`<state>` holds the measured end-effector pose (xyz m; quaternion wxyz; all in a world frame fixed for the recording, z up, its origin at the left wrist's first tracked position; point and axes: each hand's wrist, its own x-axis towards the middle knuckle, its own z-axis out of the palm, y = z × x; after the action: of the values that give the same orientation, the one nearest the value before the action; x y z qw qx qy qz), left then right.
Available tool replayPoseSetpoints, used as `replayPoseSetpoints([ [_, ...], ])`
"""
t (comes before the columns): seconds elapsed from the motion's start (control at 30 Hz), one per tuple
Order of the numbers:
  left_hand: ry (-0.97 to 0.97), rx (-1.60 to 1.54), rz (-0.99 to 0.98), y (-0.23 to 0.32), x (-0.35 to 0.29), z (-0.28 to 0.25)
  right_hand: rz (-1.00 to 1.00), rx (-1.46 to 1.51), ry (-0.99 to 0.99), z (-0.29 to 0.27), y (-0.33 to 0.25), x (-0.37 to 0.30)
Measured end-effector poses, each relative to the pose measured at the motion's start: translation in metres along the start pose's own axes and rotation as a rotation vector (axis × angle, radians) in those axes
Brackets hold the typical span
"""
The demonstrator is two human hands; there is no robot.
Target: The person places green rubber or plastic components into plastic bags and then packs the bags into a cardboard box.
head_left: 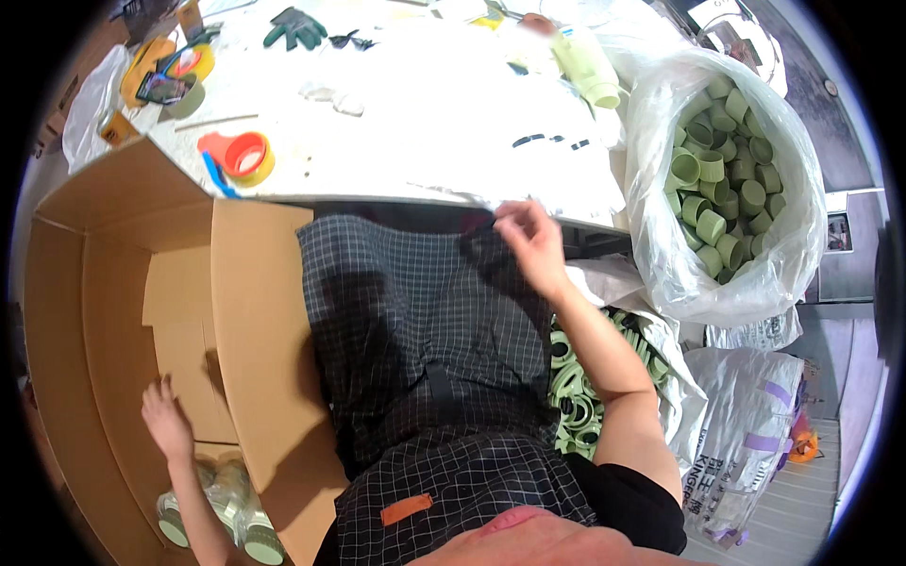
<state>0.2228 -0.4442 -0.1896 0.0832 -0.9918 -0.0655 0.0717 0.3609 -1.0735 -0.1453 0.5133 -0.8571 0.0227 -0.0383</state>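
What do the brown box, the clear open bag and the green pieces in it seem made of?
Brown box: likely cardboard, matte, with folded panels and creased edges.
Clear open bag: apparently plastic film, glossy, crinkled with highlights.
Green pieces: probably moulded plastic, smooth, evenly coloured; coated metal can't be ruled out.

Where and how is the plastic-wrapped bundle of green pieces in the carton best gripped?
Probably around the rounded body of the plastic-wrapped bundle, behind its green ends, coming from above with the left hand, which is nearer. It lies low inside the carton, whose walls hinder a sideways approach while the top is open. The left forearm hides part of it.
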Motion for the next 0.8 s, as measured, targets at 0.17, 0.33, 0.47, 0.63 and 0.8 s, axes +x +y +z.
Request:
replayPoseSetpoints([
  [0.17, 0.316, -0.524, 0.741, 0.202, 0.038, -0.071, 0.023, 0.179, 0.543, -0.077, 0.081, 0.122],
  [0.33, 0.124, -0.478, 1.321, 0.289, 0.045, -0.035, 0.128, -0.085, 0.788, -0.140, 0.131, 0.215],
  [0.47, -0.039, -0.479, 1.313, 0.310, 0.058, -0.020, 0.186, -0.406, 0.965, -0.188, 0.164, 0.281],
  [0.63, 0.046, -0.486, 1.340, 0.317, 0.062, -0.025, 0.151, 0.059, 0.871, -0.225, 0.200, 0.323],
  [0.8, -0.015, -0.489, 1.316, 0.325, 0.059, -0.033, -0.035, 0.456, 0.787, -0.189, 0.152, 0.266],
])
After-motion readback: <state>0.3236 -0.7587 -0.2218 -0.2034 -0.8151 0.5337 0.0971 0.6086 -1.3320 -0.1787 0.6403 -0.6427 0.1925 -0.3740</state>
